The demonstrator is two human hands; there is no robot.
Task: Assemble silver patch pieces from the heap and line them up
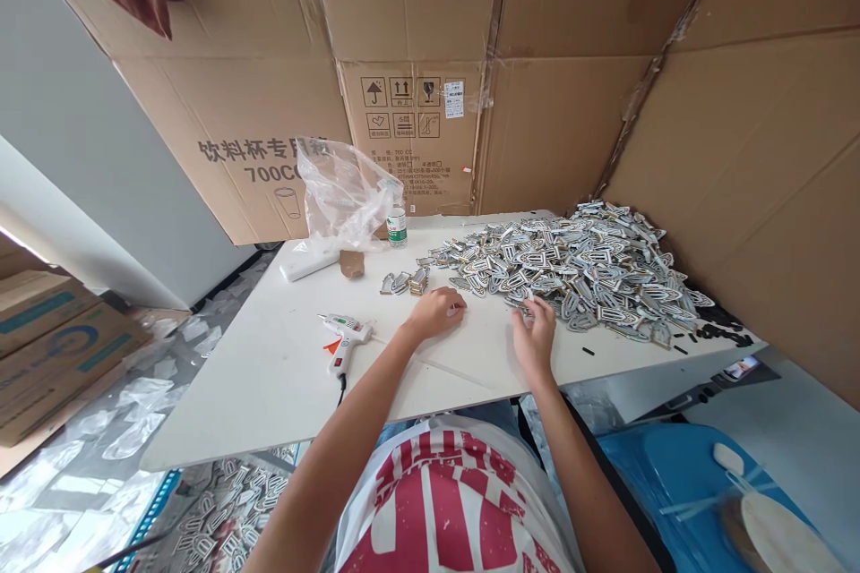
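Note:
My left hand point(436, 312) rests on the white table point(282, 358) with its fingers curled in. Whatever may be inside those fingers is too small to make out. At the front edge of a big heap of flat grey-and-white slotted pieces point(557, 255), my right hand point(536, 336) has its fingers bent and apart, the tips touching or very near a piece. Just beyond my left hand stand a small stack of the pieces point(417, 281) and a few loose ones point(396, 284). A white hot glue gun point(348, 340) lies left of my left forearm.
A clear plastic bag point(346, 197), a green-labelled bottle point(397, 227) and a brown cardboard scrap point(351, 264) are at the back left. Black strips point(726, 327) lie at the right end. Cardboard walls point(564, 125) enclose the back and right. A blue stool point(658, 466) stands below right.

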